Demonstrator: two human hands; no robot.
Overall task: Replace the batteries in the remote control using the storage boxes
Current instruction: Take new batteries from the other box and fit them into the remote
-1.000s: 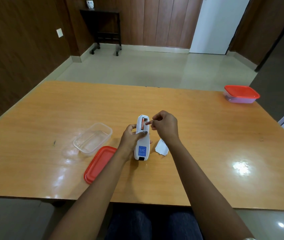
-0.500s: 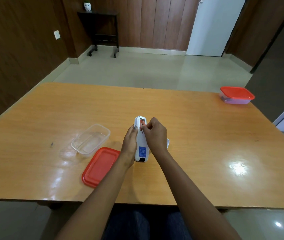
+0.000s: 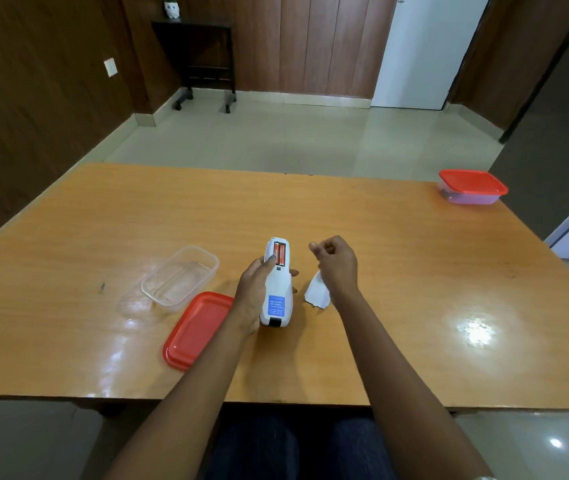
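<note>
the remote control (image 3: 277, 299) lies back-up near the middle of the counter (image 3: 397, 237), narrow end toward 12 o'clock, its battery bay uncovered and two orange batteries (image 3: 280, 254) seated side by side in it. the left hand (image 3: 253, 294) grips the body from the 9 o'clock side, fingers (image 3: 293, 272) wrapped round it and thumb at the bay's edge. the right hand (image 3: 338, 265) hovers just off at 3 o'clock, its fingers (image 3: 316, 247) curled in with nothing visible between them. beneath it lies a white battery cover (image 3: 317, 293), partly hidden by the wrist. an open clear box (image 3: 180, 273) sits at 9 o'clock of the remote, its red lid (image 3: 196, 329) at 8 o'clock; a closed box (image 3: 471, 187) stands well apart at 2 o'clock. the cover is probably next to be taken: thin, light, stiff plastic, likely slick on this glossy top, with small tabs that could snap, so pinch it by its long edges and slide it on flat. the remote looks light and rigid; holding it round the waist, clear of the bay, seems right.
</note>
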